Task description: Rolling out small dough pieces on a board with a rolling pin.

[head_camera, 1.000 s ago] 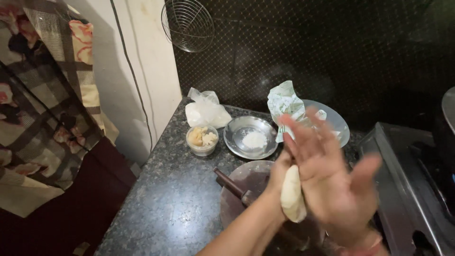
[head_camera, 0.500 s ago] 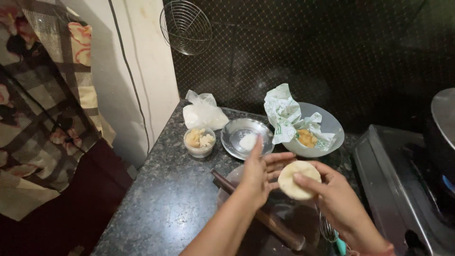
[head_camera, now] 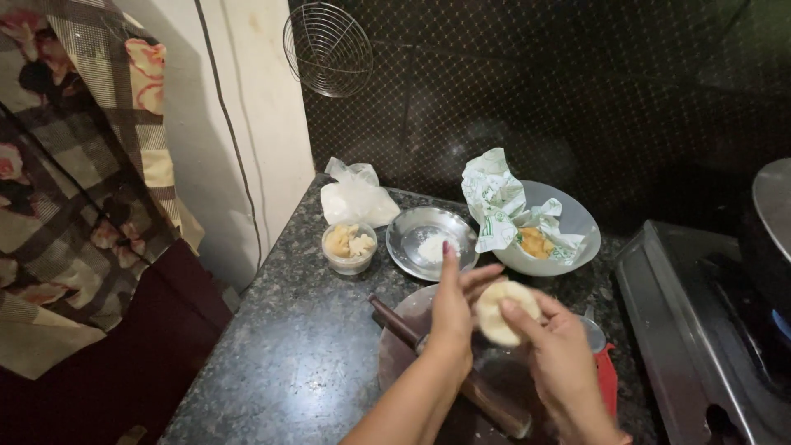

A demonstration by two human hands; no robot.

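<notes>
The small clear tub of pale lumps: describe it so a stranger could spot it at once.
On the speckled dark granite counter, look toward the back near the white wall. The small clear tub stands just in front of the white plastic bag and left of the steel plate. It alone is transparent and holds pale lumps.
</notes>
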